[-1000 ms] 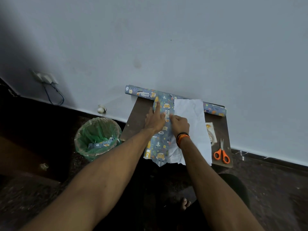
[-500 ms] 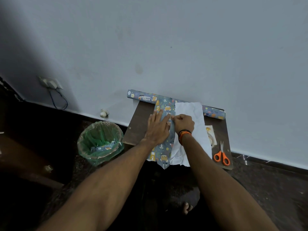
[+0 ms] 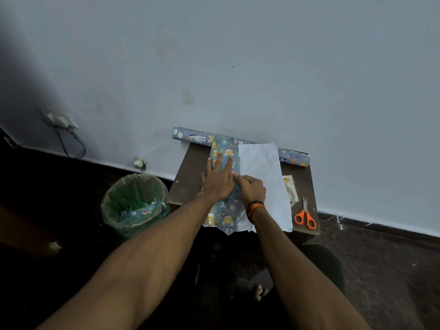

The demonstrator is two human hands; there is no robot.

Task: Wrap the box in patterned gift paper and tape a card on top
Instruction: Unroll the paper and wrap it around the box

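A sheet of blue patterned gift paper [image 3: 225, 148] lies folded over the box on a small brown table [image 3: 190, 177]; the box itself is hidden under it. The sheet's white underside [image 3: 262, 167] spreads to the right. My left hand [image 3: 217, 179] presses flat on the patterned fold, fingers straight. My right hand [image 3: 251, 188], with an orange band at the wrist, has curled fingers at the fold's edge beside the left hand; I cannot tell whether they pinch the paper. A tape roll [image 3: 291, 189] peeks out from under the white paper's right edge.
A roll of the same gift paper [image 3: 192, 136] lies along the wall at the table's back. Orange-handled scissors [image 3: 305, 215] rest at the table's right front. A green-lined bin [image 3: 134, 203] with paper scraps stands on the floor to the left.
My left hand has slid forward along the patterned fold, fingers spread flatter. My right hand stayed at the fold's edge. The view shifted slightly.
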